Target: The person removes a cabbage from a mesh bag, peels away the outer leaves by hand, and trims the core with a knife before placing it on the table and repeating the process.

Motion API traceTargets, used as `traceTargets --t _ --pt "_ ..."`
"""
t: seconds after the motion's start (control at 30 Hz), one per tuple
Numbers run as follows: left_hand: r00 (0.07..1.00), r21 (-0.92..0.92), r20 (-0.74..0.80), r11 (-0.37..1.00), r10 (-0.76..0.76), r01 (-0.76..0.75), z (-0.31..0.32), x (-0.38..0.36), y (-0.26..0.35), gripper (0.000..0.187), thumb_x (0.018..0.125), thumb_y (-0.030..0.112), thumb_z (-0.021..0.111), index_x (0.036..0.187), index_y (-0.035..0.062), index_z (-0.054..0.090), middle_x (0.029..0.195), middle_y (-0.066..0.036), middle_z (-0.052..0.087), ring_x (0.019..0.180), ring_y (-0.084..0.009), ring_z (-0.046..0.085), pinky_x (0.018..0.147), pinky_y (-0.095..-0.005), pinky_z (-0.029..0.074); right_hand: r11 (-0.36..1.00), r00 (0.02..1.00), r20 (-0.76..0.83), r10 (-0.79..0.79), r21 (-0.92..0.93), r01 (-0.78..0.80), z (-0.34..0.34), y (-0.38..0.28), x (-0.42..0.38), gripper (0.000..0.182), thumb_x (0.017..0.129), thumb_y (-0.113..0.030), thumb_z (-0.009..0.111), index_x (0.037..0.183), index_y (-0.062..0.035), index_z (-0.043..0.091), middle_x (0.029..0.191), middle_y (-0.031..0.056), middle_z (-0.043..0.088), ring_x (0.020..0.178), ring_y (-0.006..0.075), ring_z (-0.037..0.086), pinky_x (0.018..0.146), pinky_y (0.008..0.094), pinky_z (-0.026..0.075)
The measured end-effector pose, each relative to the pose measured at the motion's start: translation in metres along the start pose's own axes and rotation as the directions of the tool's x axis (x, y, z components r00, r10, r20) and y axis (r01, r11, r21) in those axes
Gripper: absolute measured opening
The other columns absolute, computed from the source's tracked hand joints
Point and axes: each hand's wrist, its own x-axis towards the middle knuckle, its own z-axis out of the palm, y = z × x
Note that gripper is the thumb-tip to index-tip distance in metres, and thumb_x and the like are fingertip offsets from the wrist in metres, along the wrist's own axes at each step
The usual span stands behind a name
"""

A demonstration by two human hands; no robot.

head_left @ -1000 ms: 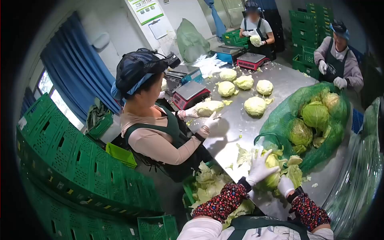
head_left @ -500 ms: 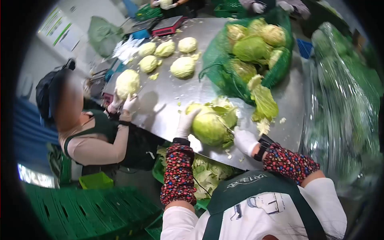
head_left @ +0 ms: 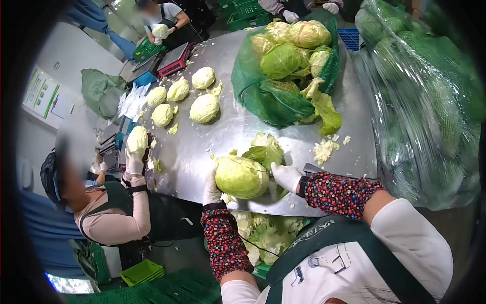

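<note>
My gloved left hand (head_left: 211, 185) grips the left side of a pale green cabbage (head_left: 242, 177) at the table's near edge. My gloved right hand (head_left: 286, 176) is closed just right of the cabbage, beside a loose outer leaf (head_left: 266, 153). A thin knife blade showed at this hand earlier; now the blade is hidden, and a dark grey piece (head_left: 315, 169) sticks out by the wrist. Leaf scraps (head_left: 324, 150) lie to the right. Beyond my hands, a green net bag (head_left: 253, 101) holds several untrimmed cabbages (head_left: 281, 61).
Several trimmed cabbages (head_left: 204, 109) sit on the metal table (head_left: 187, 137). A co-worker (head_left: 119, 213) at my left holds another cabbage (head_left: 137, 139). Plastic-wrapped sacks (head_left: 420, 121) stand at the right. Discarded leaves (head_left: 268, 235) fill a container below the edge. Scales (head_left: 174, 59) stand at the back.
The cabbage has turned, and its loose leaf now stands away behind it. My right hand has drawn slightly left. The camera view has shifted, and the co-worker's cabbage is raised upright.
</note>
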Motion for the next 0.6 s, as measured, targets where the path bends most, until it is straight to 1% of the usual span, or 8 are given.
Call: traceTargets --t 0.23,0.27,0.3,0.4,0.43,0.5,0.53,0.6 --pt "0.991 0.027 -0.038 0.992 0.126 -0.125 0.019 -0.006 -0.017 0.048 0.09 0.034 0.061 0.125 0.0024 0.05 0.112 -0.011 0.06 0.1 -0.0217 0.061 0.085 -0.0354 0.051 0.994 0.994 -0.024 0.106 0.002 -0.105 -0.026 0.013 0.023 0.012 0.087 -0.007 0.046 0.095 -0.0002 0.051 0.067 0.0147 0.065 0.061 0.0296 0.067 0.051 0.0389 0.053" --pt "0.974 0.138 -0.027 0.966 0.224 -0.218 0.026 -0.006 -0.016 0.052 0.089 0.031 0.063 0.128 0.0033 0.046 0.116 -0.013 0.057 0.102 -0.0221 0.059 0.086 -0.0354 0.05 0.983 0.989 0.053 0.139 -0.13 -0.131 -0.029 0.008 0.029 0.012 0.087 -0.007 0.047 0.094 -0.0001 0.053 0.07 0.0159 0.066 0.064 0.0295 0.068 0.054 0.0393 0.053" --pt "0.974 0.147 -0.022 0.965 0.224 -0.218 0.036 -0.008 -0.018 0.052 0.089 0.031 0.063 0.128 0.0033 0.046 0.116 -0.013 0.057 0.102 -0.0221 0.059 0.086 -0.0354 0.05 0.897 0.903 0.024 0.429 0.105 -0.429 -0.026 0.0 0.034 0.014 0.086 -0.007 0.049 0.095 0.0009 0.056 0.077 0.0173 0.067 0.07 0.0284 0.069 0.059 0.0403 0.054" --pt "0.942 0.223 -0.121 0.933 0.314 -0.282 0.065 -0.01 -0.016 0.058 0.086 0.029 0.067 0.131 0.0016 0.043 0.12 -0.015 0.054 0.104 -0.0224 0.057 0.086 -0.0353 0.05 0.919 0.916 0.075 0.393 -0.018 -0.393 -0.015 0.008 0.047 0.021 0.086 -0.008 0.051 0.104 0.0014 0.058 0.085 0.0183 0.067 0.075 0.0283 0.069 0.063 0.0417 0.054" --pt "0.931 0.295 -0.134 0.911 0.338 -0.288 0.073 -0.01 -0.017 0.062 0.085 0.028 0.069 0.133 0.0011 0.041 0.122 -0.016 0.052 0.106 -0.0228 0.055 0.089 -0.0348 0.048 0.936 0.954 0.24 0.182 -0.341 -0.093 -0.048 -0.001 0.04 0.023 0.086 -0.007 0.053 0.105 0.0017 0.06 0.086 0.0146 0.068 0.077 0.0274 0.069 0.064 0.0403 0.054" --pt "0.916 0.457 -0.16 0.85 0.368 -0.262 0.078 -0.019 -0.02 0.069 0.083 0.027 0.071 0.137 0.0002 0.037 0.127 -0.017 0.049 0.11 -0.0237 0.052 0.095 -0.0339 0.044 0.94 0.896 0.341 0.283 -0.283 -0.189 -0.08 -0.013 0.04 0.022 0.084 -0.005 0.055 0.103 0.003 0.063 0.09 0.0124 0.069 0.08 0.0265 0.069 0.065 0.0379 0.054" --pt "0.928 0.435 -0.151 0.866 0.34 -0.247 0.086 -0.025 -0.015 0.068 0.084 0.029 0.07 0.136 -0.0019 0.04 0.128 -0.018 0.049 0.114 -0.0237 0.05 0.098 -0.0325 0.04 0.924 0.939 0.314 0.141 -0.382 -0.011 -0.071 -0.007 0.036 0.023 0.085 -0.006 0.054 0.103 0.0039 0.064 0.09 0.0124 0.07 0.081 0.0265 0.07 0.065 0.0373 0.054" --pt "0.946 0.442 -0.094 0.864 0.311 -0.24 0.065 0.001 -0.013 0.065 0.084 0.03 0.068 0.134 -0.0035 0.042 0.129 -0.018 0.049 0.115 -0.0233 0.05 0.098 -0.0324 0.041 0.973 0.964 0.198 0.179 -0.179 -0.144 -0.05 0.007 0.035 0.018 0.086 -0.007 0.052 0.097 0.0026 0.063 0.081 0.015 0.069 0.073 0.0289 0.07 0.063 0.0379 0.055"
